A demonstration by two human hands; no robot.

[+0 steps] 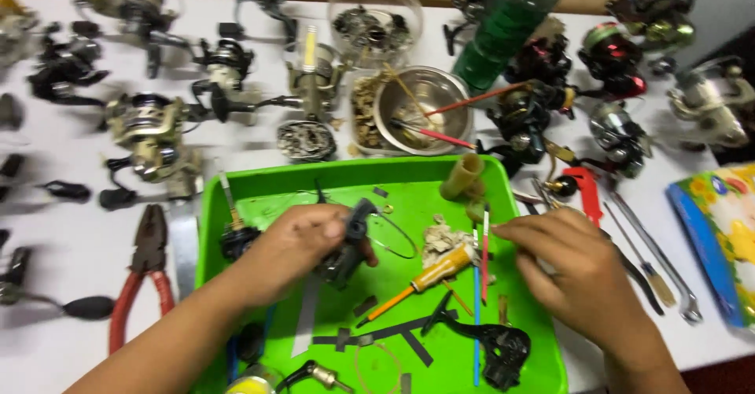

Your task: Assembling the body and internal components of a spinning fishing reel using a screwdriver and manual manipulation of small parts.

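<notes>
Covering most of the view, a white table is seen, crowded with fishing reels along its far half. Set at the near edge, a bright green tray is littered with small parts. Beyond the tray, a steel bowl holding red-handled brushes is noted, with a green plastic container behind it. Red-handled pliers are laid left of the tray; a colourful packet lies at the far right.

Left hand: clenched around a dark reel body, which is held just above the tray's middle. Right hand: positioned over the tray's right rim, fingers curled inward; whether anything is pinched cannot be told.

Between the hands, a yellow-handled screwdriver is laid on the tray, beside a crumpled rag. A black reel frame rests near the tray's front edge. A tan tube stands at the far right corner.
</notes>
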